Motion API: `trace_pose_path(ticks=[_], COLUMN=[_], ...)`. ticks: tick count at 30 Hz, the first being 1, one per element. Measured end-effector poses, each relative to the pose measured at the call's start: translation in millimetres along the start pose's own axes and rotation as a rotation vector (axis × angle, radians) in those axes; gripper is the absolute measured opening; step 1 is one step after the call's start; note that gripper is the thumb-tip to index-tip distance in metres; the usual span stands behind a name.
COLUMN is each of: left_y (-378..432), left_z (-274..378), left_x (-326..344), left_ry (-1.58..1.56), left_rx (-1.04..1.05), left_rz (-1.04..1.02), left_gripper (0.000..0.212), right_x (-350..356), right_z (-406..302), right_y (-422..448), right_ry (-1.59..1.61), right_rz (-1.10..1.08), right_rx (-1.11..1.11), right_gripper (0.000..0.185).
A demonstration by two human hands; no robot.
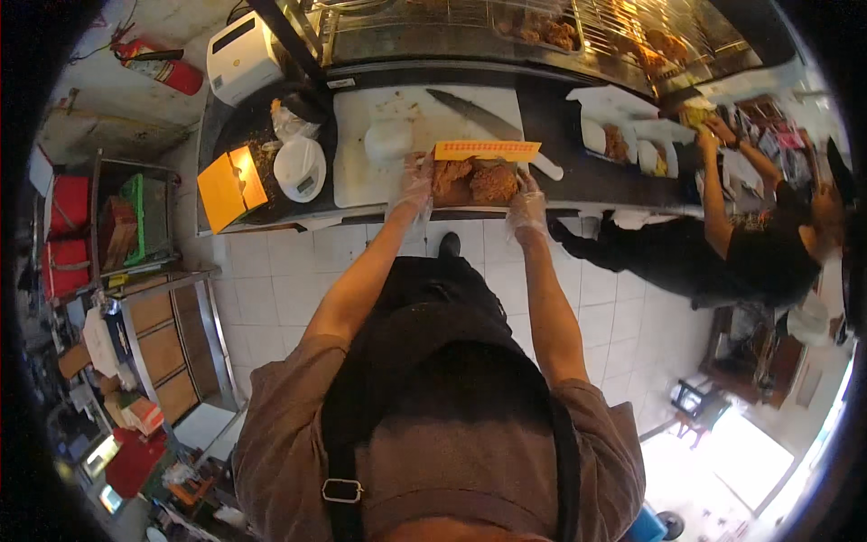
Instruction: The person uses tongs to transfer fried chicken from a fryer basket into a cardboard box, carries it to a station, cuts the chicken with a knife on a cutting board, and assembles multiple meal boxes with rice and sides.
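Observation:
My left hand (413, 184), in a clear plastic glove, holds the left side of an open cardboard food box (486, 150) at the counter's front edge. My right hand (528, 202), gloved the same way, grips the box's right side. Inside lie pieces of fried chicken (493, 183); the box's yellow flap stands up at the back. Behind the box a large kitchen knife (474, 115) lies slanted across a white cutting board (352, 169), its white handle towards the right. A round white item (388, 140) rests on the board near my left hand.
A white digital scale (299, 168) and an orange box (230, 188) stand on the left of the counter. At right, a co-worker (738, 251) handles something beside open food boxes (613, 139). A lit display case (433, 47) with fried chicken runs along the back.

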State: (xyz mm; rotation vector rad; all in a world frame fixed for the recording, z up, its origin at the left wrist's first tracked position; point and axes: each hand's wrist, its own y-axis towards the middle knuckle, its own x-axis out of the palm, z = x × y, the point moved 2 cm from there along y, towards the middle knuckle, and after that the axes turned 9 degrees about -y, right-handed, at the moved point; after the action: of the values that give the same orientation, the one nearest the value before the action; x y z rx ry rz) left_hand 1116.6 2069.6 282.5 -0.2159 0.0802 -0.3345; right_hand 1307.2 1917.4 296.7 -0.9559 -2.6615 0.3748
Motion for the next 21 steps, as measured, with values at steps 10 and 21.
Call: trace_pose_path(ticks=[10,21], left_y=[17,-114], left_z=[-26,-12], left_x=[36,-185], left_ry=[0.194,0.126], left_rx=[-0.005,0.147], left_rz=[0.260,0.842], left_gripper=[0.054,0.027], right_x=[-25,-103], right_z=[-21,-17], right_y=[66,11], right_ry=[-0.379,-0.225], right_rz=[-0.063,0.079], right_rx=[-0.042,-0.113], right_gripper=[0.062,0.054])
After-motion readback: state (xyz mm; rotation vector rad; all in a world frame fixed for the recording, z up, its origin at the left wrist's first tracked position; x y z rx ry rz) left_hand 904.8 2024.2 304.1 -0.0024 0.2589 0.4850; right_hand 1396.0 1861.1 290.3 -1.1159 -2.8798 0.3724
